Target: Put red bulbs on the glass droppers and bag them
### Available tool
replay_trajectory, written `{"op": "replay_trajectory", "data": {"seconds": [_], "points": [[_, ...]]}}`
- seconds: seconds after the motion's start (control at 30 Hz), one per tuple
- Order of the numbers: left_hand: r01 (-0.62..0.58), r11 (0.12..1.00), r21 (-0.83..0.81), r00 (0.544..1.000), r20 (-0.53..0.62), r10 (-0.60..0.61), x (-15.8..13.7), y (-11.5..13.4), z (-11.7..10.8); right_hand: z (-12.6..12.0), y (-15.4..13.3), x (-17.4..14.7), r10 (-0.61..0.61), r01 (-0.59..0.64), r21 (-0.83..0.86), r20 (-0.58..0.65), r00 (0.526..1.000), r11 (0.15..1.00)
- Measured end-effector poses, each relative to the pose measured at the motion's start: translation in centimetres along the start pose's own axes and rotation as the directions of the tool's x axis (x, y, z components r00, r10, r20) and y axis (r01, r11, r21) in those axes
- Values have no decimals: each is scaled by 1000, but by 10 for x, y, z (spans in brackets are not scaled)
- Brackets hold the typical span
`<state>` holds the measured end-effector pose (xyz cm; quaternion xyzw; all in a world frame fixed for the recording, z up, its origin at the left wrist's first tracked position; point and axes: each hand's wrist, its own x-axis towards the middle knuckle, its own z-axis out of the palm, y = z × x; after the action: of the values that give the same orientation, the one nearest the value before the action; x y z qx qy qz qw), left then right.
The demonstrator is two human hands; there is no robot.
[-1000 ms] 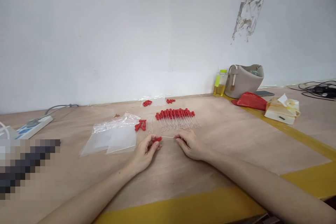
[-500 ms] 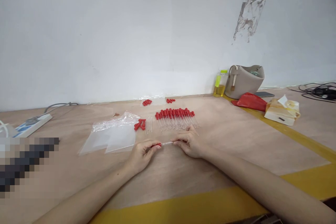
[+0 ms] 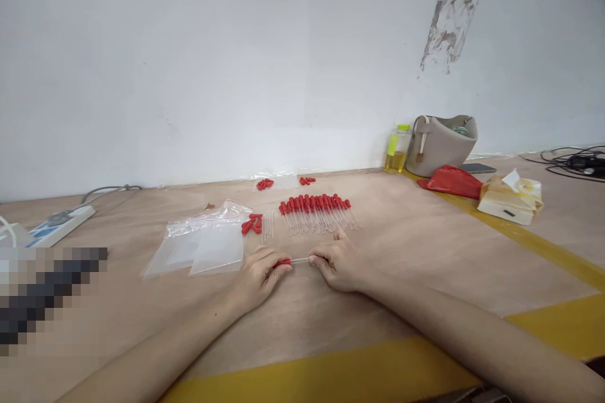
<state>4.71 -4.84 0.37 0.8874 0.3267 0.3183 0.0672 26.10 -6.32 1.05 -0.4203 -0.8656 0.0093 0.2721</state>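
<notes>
Between thumb and fingers, my left hand (image 3: 259, 277) pinches a red rubber dropper bulb (image 3: 283, 262). A thin clear dropper tube (image 3: 299, 259) runs from that bulb to my right hand (image 3: 336, 262), whose thumb and finger are closed on its other end. Just beyond my hands lies a row of droppers (image 3: 314, 206) with red bulbs and clear tubes. Several loose red bulbs (image 3: 251, 224) and a few bare clear tubes (image 3: 268, 225) sit to the left of the row.
Clear zip bags (image 3: 208, 242) lie left of my hands. Near the wall are more red bulbs (image 3: 265, 184). At right stand a yellow-liquid bottle (image 3: 396, 154), a grey bag (image 3: 442, 148), a red pouch (image 3: 451, 182) and a tissue pack (image 3: 510, 201). A power strip (image 3: 66, 227) is at left.
More of the red bulb shows at my left fingertips. My right hand has shifted slightly, and its fingers have curled more around the tube's end.
</notes>
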Motion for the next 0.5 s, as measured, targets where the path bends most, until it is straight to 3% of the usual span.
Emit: {"op": "replay_trajectory", "data": {"seconds": [0.27,0.5], "points": [[-41,999,-9,999,36,41,3,1,0,7,-4,6,42,-49,102,64,997,994],[-63,991,115,998,29,60,12,-9,-13,-9,-15,10,9,-7,-33,43,999,999]]}}
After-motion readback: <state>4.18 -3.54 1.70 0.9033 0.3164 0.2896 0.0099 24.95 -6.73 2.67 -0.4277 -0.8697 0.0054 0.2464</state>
